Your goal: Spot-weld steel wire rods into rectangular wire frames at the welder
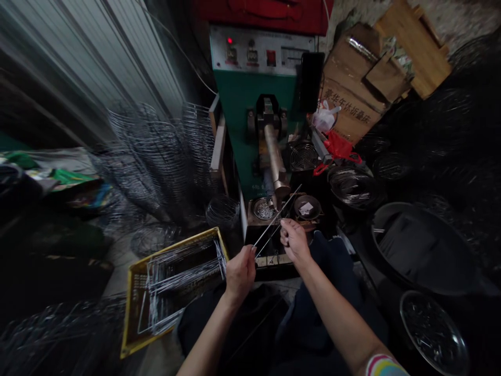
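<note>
Grip: left hand (239,271), right hand (294,241) pinch rods (275,218) | crate (132,313) rim near

Two thin, straight wires (274,219), bare and silvery, lie almost side by side in the air. They slant up and away from the person toward the brass arm (275,156) of the green machine. Their far ends reach just right of that arm's lower tip. Their near ends sit well below it, pinched in the left grip (239,271). The right grip (294,241) pinches at least the lower wire partway along, just beneath the tip.
</note>
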Tool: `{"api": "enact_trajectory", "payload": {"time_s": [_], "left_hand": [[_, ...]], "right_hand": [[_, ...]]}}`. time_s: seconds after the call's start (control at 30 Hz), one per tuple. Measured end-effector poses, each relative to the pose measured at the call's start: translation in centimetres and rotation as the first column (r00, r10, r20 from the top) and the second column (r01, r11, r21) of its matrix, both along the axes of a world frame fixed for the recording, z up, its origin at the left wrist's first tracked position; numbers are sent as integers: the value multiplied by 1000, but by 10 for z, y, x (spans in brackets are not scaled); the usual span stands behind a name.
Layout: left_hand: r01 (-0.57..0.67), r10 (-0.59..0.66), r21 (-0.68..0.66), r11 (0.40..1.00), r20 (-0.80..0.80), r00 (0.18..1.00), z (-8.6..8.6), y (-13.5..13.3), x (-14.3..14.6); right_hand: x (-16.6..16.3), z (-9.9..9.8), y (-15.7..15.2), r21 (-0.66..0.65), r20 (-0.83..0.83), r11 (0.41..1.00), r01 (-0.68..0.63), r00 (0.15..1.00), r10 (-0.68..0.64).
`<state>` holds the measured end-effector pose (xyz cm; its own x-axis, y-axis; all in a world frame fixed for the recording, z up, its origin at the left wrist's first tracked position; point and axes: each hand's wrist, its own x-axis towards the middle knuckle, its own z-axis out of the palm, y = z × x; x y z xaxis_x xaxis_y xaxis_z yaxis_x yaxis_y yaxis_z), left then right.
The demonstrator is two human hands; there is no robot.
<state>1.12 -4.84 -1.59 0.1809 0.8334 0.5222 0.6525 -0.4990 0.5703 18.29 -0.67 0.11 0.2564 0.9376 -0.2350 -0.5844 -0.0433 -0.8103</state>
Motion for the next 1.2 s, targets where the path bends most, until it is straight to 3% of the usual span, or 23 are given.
{"api": "enact_trajectory", "payload": {"time_s": [0.6, 0.77, 0.9, 1.2], "left_hand": [[-54, 55, 22, 998, -62, 997, 5, 7, 0], [-18, 18, -20, 1000, -3, 1000, 8, 6, 3], [33, -34, -39, 999, -36, 999, 4, 17, 10], [37, -38, -19, 999, -36, 999, 2, 40, 13]], "right_hand": [[-4, 5, 9, -3, -56, 999, -41, 998, 40], [3, 3, 8, -31, -1, 999, -41, 999, 41], [18, 3, 11, -18, 91, 999, -43, 995, 44], [27, 4, 25, -2, 57, 999, -46, 997, 46]]}}
